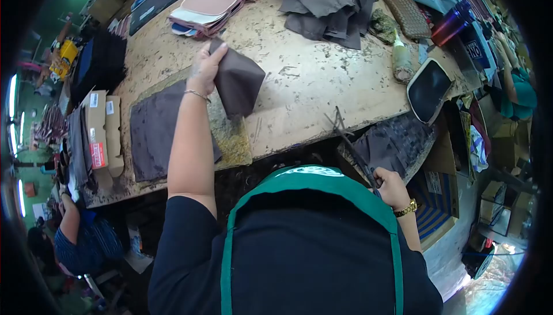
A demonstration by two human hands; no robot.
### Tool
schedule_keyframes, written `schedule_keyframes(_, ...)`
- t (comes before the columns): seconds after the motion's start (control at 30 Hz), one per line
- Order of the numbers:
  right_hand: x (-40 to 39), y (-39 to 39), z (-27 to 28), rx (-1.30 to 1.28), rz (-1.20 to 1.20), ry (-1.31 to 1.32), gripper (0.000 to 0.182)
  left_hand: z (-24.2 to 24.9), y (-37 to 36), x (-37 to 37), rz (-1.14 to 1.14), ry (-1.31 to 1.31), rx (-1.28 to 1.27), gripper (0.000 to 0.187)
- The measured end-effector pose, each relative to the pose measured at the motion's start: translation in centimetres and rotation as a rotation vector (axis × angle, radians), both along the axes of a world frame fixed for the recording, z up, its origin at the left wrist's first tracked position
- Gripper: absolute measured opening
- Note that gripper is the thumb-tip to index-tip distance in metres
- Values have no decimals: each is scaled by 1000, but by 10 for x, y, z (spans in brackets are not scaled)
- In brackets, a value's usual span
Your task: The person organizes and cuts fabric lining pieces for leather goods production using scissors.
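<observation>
My left hand (208, 64) is closed on the upper edge of a dark brown fabric-like piece (242, 83), which hangs folded over the table. Below and left of it, more dark sheets (154, 133) lie flat on a glue-stained mat (235, 142). My right hand (393, 189), a gold watch at its wrist, grips a long, thin dark tool (360, 158). Its forked, twig-like far end reaches over the table's front edge; I cannot tell its exact kind. Close by, dark pieces (391, 145) are laid overlapping on a board.
Across the worn table (299, 96), dark sheets (328, 4) are heaped at the back beside pink and white panels (207, 4). At right are a crusted bottle (401, 59), a black-faced panel (429, 90) and a tumbler (452, 22). Cardboard boxes (98, 131) stand left; people work at both sides.
</observation>
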State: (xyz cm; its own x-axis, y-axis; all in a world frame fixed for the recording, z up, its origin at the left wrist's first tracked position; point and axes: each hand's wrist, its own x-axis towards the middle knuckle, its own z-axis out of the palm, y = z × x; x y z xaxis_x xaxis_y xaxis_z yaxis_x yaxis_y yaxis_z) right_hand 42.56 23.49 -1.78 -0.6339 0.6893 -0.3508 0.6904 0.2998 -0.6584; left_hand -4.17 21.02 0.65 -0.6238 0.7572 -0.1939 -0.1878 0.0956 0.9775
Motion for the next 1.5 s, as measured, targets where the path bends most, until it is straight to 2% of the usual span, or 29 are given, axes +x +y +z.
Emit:
schedule_keyframes(0.07,0,3,4,-36,-4,-4,42,13,22,-5,-56,61,111,17)
schedule_keyframes(0.1,1,4,6,-74,5,3,42,14,32,-20,-81,94,122,25)
schedule_keyframes(0.17,4,7,12,-44,10,-11,44,-6,54,-84,2,772,-237,36)
schedule_keyframes(0.23,8,9,19,-44,-19,17,47,-10,56,-90,67,1345,-771,46)
schedule_keyframes(0.3,12,8,22,-59,-59,-4,50,26,59,-32,249,1478,-977,46)
schedule_keyframes(0.37,17,3,16,-25,-105,-15,50,19,88,-15,18,1393,-573,49)
schedule_keyframes(0.43,15,-5,16,-45,-156,-35,49,0,123,25,-157,1658,-111,50)
schedule_keyframes(0.53,14,-15,15,-48,-211,-36,47,-22,164,83,-73,1784,-38,47)
schedule_keyframes(0.6,15,-25,6,-7,-235,58,42,-31,189,94,5,1754,-26,34)
schedule_keyframes(0.63,16,-28,5,-4,-251,54,42,-33,200,91,-4,1749,-10,34)
schedule_keyframes(0.7,14,-38,4,-33,-291,157,40,-27,205,84,-108,1635,184,22)
schedule_keyframes(0.73,17,-42,-3,-112,-319,131,39,-21,204,81,-161,1552,280,10)
schedule_keyframes(0.77,17,-46,-3,-131,-331,132,39,-18,204,74,-188,1598,391,9)
schedule_keyframes(0.83,16,-46,-3,-145,-331,83,39,-3,196,69,-199,1435,446,6)
schedule_keyframes(0.9,15,-44,-5,-157,-339,111,41,16,188,58,-34,1410,548,5)
schedule_keyframes(0.97,12,-39,-6,-98,-321,113,43,45,173,34,234,1525,542,7)
schedule_keyframes(1.03,3,-34,2,-126,-304,81,47,77,151,16,559,1440,599,10)
schedule_keyframes(1.17,-9,-28,4,-61,-243,53,53,113,109,20,543,1571,616,10)
schedule_keyframes(1.23,-15,-28,1,-48,-232,90,54,127,82,35,483,1667,532,10)
schedule_keyframes(1.27,-17,-28,0,-58,-228,94,54,133,69,50,463,1699,617,10)
schedule_keyframes(1.33,-18,-28,0,-54,-242,142,55,125,45,88,75,1790,674,12)
schedule_keyframes(1.4,-18,-28,-4,-63,-279,177,55,82,32,128,-327,1838,532,21)
schedule_keyframes(1.43,-17,-29,-6,-60,-296,190,54,40,32,140,-474,1808,402,21)
schedule_keyframes(1.5,-13,-28,-12,-47,-314,215,54,-20,27,157,-733,1611,180,22)
